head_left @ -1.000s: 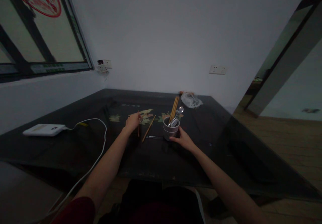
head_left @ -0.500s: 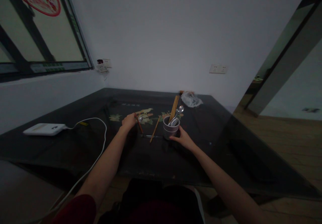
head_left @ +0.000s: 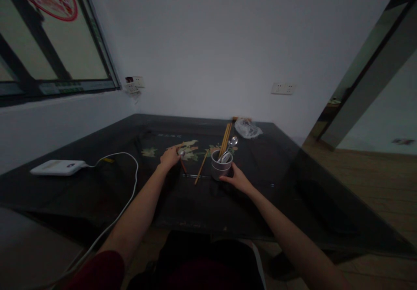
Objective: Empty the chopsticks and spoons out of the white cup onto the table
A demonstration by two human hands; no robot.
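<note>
My right hand is wrapped round the lower right side of a grey cup with a pale line about it. In the cup stand several wooden chopsticks and metal spoons, leaning right. My left hand is low over the table with its fingers curled together. From under its fingertips a reddish-brown chopstick sticks out, and a spoon's bowl shows right beside them. What the fingers grip is hidden. Between hand and cup lie a light wooden chopstick and a thin shiny utensil.
The dark glossy table has a flower pattern. A white power bank with a white cable lies on the left. A clear plastic bag is at the back near the wall. A dark flat object lies on the right.
My left hand has shifted slightly right and down, now covering the upper part of the reddish-brown chopstick. My right hand and the cup have stayed in place.
</note>
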